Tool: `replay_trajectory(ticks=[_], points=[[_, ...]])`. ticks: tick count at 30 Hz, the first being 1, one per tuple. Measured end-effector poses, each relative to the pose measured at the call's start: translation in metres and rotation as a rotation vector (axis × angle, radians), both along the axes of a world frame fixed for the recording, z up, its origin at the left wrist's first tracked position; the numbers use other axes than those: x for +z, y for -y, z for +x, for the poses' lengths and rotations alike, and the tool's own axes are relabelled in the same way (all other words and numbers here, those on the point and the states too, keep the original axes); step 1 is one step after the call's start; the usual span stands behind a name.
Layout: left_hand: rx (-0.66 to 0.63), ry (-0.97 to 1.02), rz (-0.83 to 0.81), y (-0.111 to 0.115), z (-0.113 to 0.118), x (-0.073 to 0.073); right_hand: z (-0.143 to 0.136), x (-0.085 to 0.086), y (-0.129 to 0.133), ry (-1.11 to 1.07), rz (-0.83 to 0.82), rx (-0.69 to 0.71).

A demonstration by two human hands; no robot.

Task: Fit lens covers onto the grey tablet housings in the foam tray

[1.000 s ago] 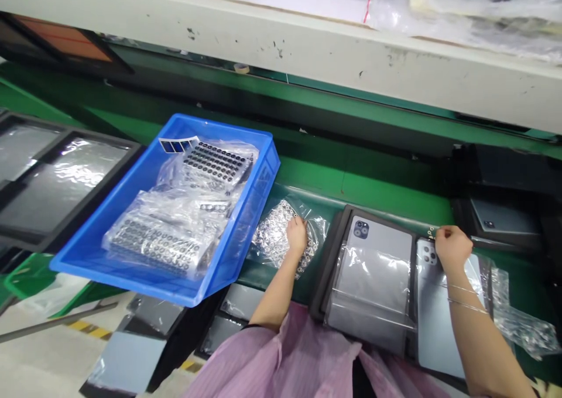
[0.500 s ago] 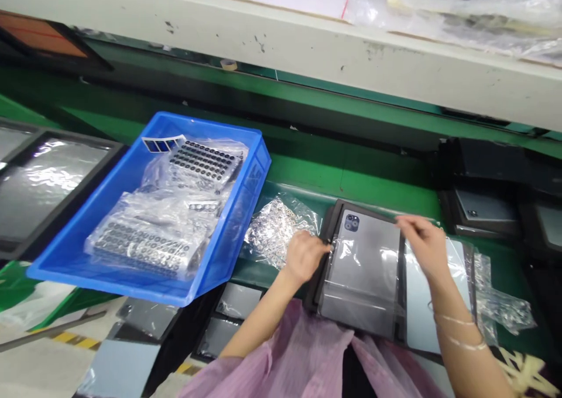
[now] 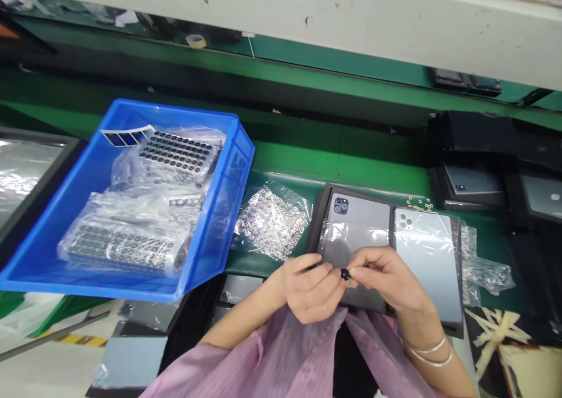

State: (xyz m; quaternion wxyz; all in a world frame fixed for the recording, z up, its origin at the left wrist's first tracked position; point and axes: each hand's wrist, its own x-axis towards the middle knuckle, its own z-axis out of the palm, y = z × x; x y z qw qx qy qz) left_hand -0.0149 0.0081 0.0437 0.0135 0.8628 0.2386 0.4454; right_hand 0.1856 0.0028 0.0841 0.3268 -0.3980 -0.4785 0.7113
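My left hand (image 3: pixel 314 287) and my right hand (image 3: pixel 386 275) meet over the lower part of a grey tablet (image 3: pixel 364 225) with a camera block at its top left corner. Between their fingertips is a small black piece (image 3: pixel 345 274), which both hands pinch. To the right lies a light blue tablet (image 3: pixel 425 257) in the same dark tray, both under clear film. A clear bag of small rings (image 3: pixel 274 222) lies left of the tray.
A blue bin (image 3: pixel 237 170) at the left holds bagged sheets of black rings (image 3: pixel 175 152). Small loose rings (image 3: pixel 419 203) lie behind the light blue tablet. Dark trays (image 3: pixel 474 146) are stacked at the right, near crumpled plastic film (image 3: pixel 487 275).
My hands have come together in front of my body, from the two sides of the grey tablet. A small black piece now shows between them. The view has shifted.
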Motion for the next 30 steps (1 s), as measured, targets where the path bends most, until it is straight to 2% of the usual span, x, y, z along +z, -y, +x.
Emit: replay_trajectory(ticks=[2,4,7,10,12,15,18,21,24,27,30], points=[[-0.050,-0.014,0.283,-0.006,0.001,0.006,-0.001,-0.002,0.001,0.025,0.013,-0.016],[-0.026,-0.004,0.350,-0.013,0.003,0.012,-0.002,-0.002,0.001,0.083,0.052,-0.038],[-0.006,0.041,0.171,-0.016,0.009,0.012,-0.004,-0.001,0.001,0.224,0.117,-0.102],[0.051,0.170,-0.105,-0.012,0.018,0.003,-0.005,-0.001,0.002,0.387,0.202,-0.161],[0.088,0.235,-0.225,-0.009,0.024,-0.002,-0.006,0.000,0.003,0.500,0.298,-0.193],[0.090,0.243,-0.312,-0.005,0.028,-0.006,-0.005,-0.001,0.004,0.610,0.462,-0.204],[0.060,0.212,-0.343,-0.006,0.029,-0.009,-0.002,-0.004,0.003,0.625,0.539,-0.152],[0.049,0.176,-0.330,-0.008,0.028,-0.012,0.001,-0.009,0.000,0.613,0.535,-0.087],[0.022,0.178,-0.385,-0.009,0.028,-0.015,0.005,-0.016,-0.004,0.574,0.471,-0.049],[-0.017,0.229,-0.516,-0.011,0.029,-0.015,0.010,-0.027,-0.010,0.493,0.302,-0.029],[-0.037,0.299,-0.642,-0.018,0.032,-0.016,0.018,-0.042,-0.018,0.465,0.148,-0.084]])
